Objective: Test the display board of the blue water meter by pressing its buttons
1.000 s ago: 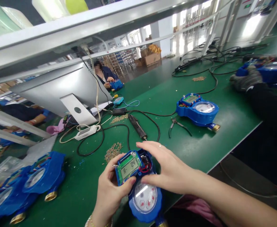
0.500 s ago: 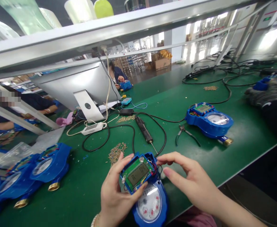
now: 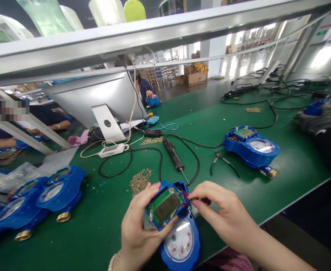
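A blue water meter with a white dial lies at the table's near edge. My left hand grips its green display board, thumb across the lower edge and fingers behind the left side. My right hand is closed in a pinch at the red and black wires on the board's right side. An electric screwdriver with a black cord lies just beyond the meter, and a pile of small screws sits to its left.
Another blue meter and pliers lie to the right. More blue meters are at the left. A monitor stands at the back by a white adapter. A gloved co-worker's arm rests far right.
My right hand came off the top of the display board, moved to its right side and closed on the wires. The board now tilts up more in my left hand.
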A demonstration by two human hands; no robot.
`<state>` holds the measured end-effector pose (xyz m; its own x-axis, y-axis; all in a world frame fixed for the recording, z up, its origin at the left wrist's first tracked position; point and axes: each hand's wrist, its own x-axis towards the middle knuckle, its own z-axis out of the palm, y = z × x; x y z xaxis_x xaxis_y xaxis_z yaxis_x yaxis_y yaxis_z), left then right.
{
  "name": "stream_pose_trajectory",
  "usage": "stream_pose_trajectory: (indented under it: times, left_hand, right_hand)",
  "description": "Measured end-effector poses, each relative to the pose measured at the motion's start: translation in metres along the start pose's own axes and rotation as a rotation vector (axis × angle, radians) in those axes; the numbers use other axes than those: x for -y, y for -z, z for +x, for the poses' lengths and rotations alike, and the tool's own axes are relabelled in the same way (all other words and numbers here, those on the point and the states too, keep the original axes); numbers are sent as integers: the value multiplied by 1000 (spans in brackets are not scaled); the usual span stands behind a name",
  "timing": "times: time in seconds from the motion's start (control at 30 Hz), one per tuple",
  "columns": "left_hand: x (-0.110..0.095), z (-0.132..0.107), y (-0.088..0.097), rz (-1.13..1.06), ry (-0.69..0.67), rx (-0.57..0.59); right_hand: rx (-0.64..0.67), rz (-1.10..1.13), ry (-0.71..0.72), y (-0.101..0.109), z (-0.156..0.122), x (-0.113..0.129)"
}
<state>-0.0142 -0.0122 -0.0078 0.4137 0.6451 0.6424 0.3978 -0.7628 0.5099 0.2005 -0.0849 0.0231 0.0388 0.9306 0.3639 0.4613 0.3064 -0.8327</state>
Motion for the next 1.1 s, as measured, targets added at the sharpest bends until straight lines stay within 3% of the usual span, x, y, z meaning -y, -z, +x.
stream_pose_trajectory:
  times: [0.13,0.23,0.37,0.57,0.73,0.9,1.0,1.1]
  left_hand:
    - [-2,2,3,22,21,11]
    - [-1,2,6,31,60,19]
    - [3,5,11,8,118,10]
    - [4,9,13,-26,222,-61]
    - [-1,8,11,-122,306,-134]
    - [-1,7,10,-197,358,-189]
    - [-1,7,12,-190,339,-163]
    - [-1,7,15,-170,321,-117]
  right_hand:
    - [40,182,-153,4,2,6]
    - [217,369,-270,11,5,12]
    - [305,334,-334,18,18,14]
    - [276,45,-31,25,49,10]
    - [360,106,-44,26,68,9]
    - [370,108,35,23,72,10]
    - [360,16,194,23,69,11]
    - [312,-257,407,24,63,10]
